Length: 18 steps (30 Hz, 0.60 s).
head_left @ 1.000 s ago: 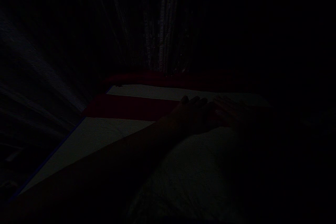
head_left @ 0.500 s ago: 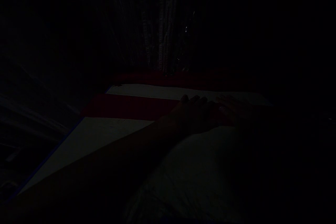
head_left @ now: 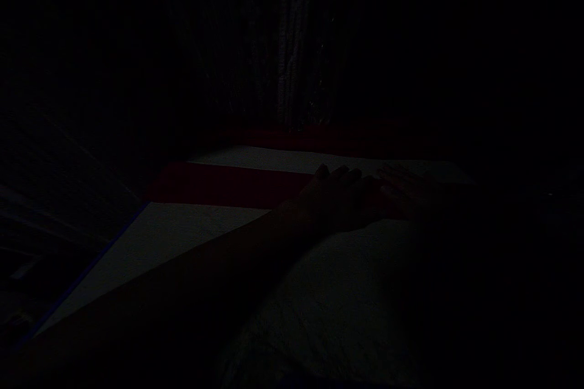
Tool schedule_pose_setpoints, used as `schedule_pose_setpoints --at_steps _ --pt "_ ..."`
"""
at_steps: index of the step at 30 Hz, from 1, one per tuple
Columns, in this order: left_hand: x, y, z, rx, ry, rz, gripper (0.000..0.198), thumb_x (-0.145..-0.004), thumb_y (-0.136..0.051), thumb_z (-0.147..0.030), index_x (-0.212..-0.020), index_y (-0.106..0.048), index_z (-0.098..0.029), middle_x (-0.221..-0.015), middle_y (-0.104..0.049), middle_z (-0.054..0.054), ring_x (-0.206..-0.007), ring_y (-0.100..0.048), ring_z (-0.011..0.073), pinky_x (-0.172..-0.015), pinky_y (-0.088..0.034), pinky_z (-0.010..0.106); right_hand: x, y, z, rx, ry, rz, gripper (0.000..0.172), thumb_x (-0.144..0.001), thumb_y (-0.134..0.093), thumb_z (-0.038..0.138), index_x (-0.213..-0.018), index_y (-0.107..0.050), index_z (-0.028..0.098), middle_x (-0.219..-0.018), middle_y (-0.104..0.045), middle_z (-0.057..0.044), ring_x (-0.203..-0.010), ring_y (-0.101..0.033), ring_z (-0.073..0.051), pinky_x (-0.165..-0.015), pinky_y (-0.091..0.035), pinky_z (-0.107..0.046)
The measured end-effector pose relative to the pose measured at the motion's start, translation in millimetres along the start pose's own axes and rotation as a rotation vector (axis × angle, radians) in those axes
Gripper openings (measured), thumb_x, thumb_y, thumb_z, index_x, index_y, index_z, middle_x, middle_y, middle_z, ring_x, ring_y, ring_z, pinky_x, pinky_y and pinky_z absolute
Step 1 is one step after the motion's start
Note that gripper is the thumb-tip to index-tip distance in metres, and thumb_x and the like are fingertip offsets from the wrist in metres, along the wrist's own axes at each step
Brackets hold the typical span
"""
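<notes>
dimly lit folds [head_left: 292,42] are seen toward twelve o'clock, beyond a red-and-pale striped cloth [head_left: 177,231] spread under both hands; its blue edge [head_left: 91,265] is shown at eight o'clock. part of a red stripe [head_left: 228,187] is covered by the left hand [head_left: 340,200], fingers bent; whether anything is pinched cannot be told. toward three o'clock, the right hand [head_left: 404,185] is laid just beside it, fingers stretched out straight, half lost in shadow.

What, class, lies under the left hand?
A red band shows on both sides of the left hand, with a pale strip beyond; whatever is directly beneath is covered.
</notes>
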State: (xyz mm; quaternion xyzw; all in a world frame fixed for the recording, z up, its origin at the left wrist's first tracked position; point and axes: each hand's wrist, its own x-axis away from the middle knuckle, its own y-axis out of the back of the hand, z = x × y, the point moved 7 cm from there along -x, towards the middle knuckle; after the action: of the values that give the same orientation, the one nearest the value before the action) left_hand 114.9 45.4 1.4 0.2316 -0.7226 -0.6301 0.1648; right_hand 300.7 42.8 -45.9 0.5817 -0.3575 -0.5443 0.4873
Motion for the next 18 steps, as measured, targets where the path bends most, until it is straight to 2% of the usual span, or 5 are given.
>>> schedule_pose_setpoints --at_steps 4,7,11,16,18 --pt "0.0 -1.4 0.3 0.007 -0.004 0.006 0.076 -0.105 -0.022 -0.066 -0.162 -0.031 -0.017 -0.168 -0.034 0.013 -0.154 -0.031 0.0323 -0.123 -0.020 0.060 -1.3 -3.0 4.1 -0.034 0.037 0.056 0.064 -0.103 -0.026 0.060 -0.158 -0.044 0.031 -0.164 -0.033 -0.002 -0.152 -0.033 -0.032 -0.123 -0.026 -0.069" --pt "0.0 -1.2 0.1 0.005 -0.007 -0.012 0.077 -0.105 -0.023 -0.067 -0.162 -0.031 -0.016 -0.168 -0.034 0.014 -0.153 -0.032 0.0323 -0.123 -0.020 0.060 -1.5 -5.4 -3.4 -0.023 0.031 0.083 0.064 -0.102 -0.028 0.060 -0.157 -0.045 0.031 -0.163 -0.035 -0.004 -0.152 -0.032 -0.033 -0.122 -0.025 -0.070" --pt "0.3 -0.5 -0.2 0.009 -0.002 -0.004 0.078 -0.104 -0.024 -0.068 -0.162 -0.032 -0.016 -0.168 -0.034 0.012 -0.153 -0.031 0.0316 -0.123 -0.020 0.060 -3.0 -6.2 -11.9 -0.035 0.000 0.144 0.063 -0.104 -0.022 0.056 -0.159 -0.042 0.033 -0.162 -0.036 -0.003 -0.152 -0.033 -0.033 -0.120 -0.029 -0.070" --pt "1.3 0.8 0.1 -0.001 -0.008 0.004 0.078 -0.105 -0.024 -0.067 -0.163 -0.030 -0.015 -0.167 -0.034 0.014 -0.154 -0.031 0.0318 -0.123 -0.021 0.060 0.3 7.8 15.0 -0.046 0.021 -0.011 0.065 -0.104 -0.023 0.058 -0.158 -0.043 0.027 -0.162 -0.036 -0.003 -0.152 -0.035 -0.031 -0.125 -0.025 -0.066" --pt "1.4 0.4 0.4 0.002 -0.011 0.009 0.079 -0.105 -0.024 -0.068 -0.163 -0.028 -0.015 -0.168 -0.034 0.014 -0.154 -0.031 0.0313 -0.123 -0.021 0.059 3.7 6.7 20.8 -0.028 0.055 -0.013 0.066 -0.104 -0.024 0.059 -0.159 -0.042 0.026 -0.162 -0.035 -0.004 -0.152 -0.035 -0.031 -0.125 -0.023 -0.067"
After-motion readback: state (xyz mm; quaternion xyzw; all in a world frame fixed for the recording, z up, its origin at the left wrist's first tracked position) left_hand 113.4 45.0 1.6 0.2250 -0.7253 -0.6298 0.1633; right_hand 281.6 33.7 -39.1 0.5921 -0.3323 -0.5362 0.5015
